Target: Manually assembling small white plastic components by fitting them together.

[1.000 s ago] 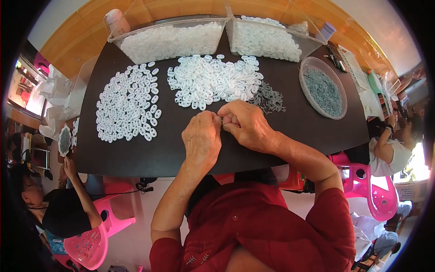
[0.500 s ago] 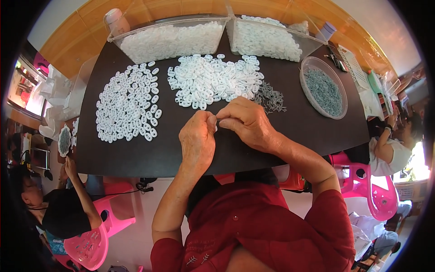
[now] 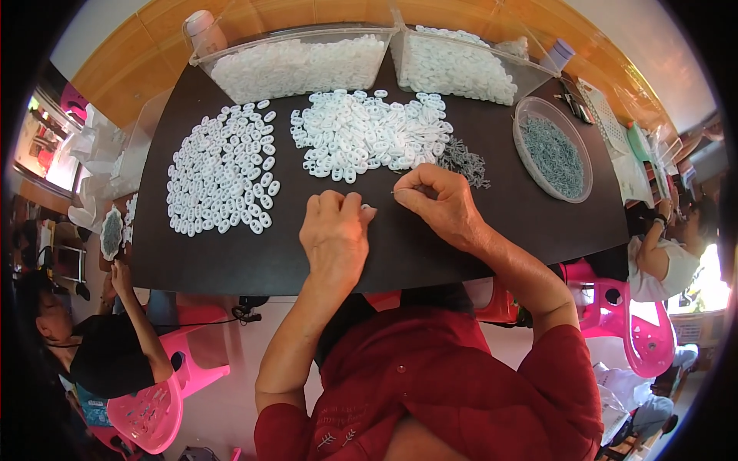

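Head view, looking straight down, shows a person in a red shirt working at a black table (image 3: 231, 261). The left hand (image 3: 335, 234) rests knuckles-up on the table, fingers curled together, and a small white plastic ring (image 3: 367, 207) peeks out at the fingertips, pinched there. The right hand (image 3: 438, 206) sits just beside it, thumb and forefinger pressed together on a thin metal piece (image 3: 397, 192) whose tip pokes out to the left; its other fingers are folded in. The two hands are near each other but not touching.

Just above the hands lies a middle heap of white rings (image 3: 367, 134), and touching its right edge a small pile of grey metal parts (image 3: 463, 162). To the left, a second spread of white rings (image 3: 223, 173) lies flat. A round clear bowl (image 3: 530, 165) of grey parts stands at the right. Two clear bins (image 3: 201, 60) of white rings stand along the far edge.
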Tool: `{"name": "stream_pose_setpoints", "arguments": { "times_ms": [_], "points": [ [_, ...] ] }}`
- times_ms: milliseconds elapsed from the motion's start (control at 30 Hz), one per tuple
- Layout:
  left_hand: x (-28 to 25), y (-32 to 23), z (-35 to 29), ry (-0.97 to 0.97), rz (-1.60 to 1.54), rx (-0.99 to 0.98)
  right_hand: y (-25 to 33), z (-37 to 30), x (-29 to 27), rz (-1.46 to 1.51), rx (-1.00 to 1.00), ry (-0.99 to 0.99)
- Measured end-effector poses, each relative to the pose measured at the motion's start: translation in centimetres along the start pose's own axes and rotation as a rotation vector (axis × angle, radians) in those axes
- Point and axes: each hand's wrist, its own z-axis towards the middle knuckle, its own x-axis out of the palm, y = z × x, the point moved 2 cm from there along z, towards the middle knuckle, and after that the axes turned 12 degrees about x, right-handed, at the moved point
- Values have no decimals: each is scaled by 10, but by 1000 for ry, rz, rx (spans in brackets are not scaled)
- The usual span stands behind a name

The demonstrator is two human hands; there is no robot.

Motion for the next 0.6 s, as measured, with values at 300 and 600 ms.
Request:
{"name": "stream_pose_setpoints", "arguments": {
  "times_ms": [300,600],
  "points": [
    [-5,15,0,-57,99,35,-7,-6,-4,-179,-206,-105],
    [-7,56,9,171,213,-62,-4,-5,2,-299,-529,-192]
  ]
}}
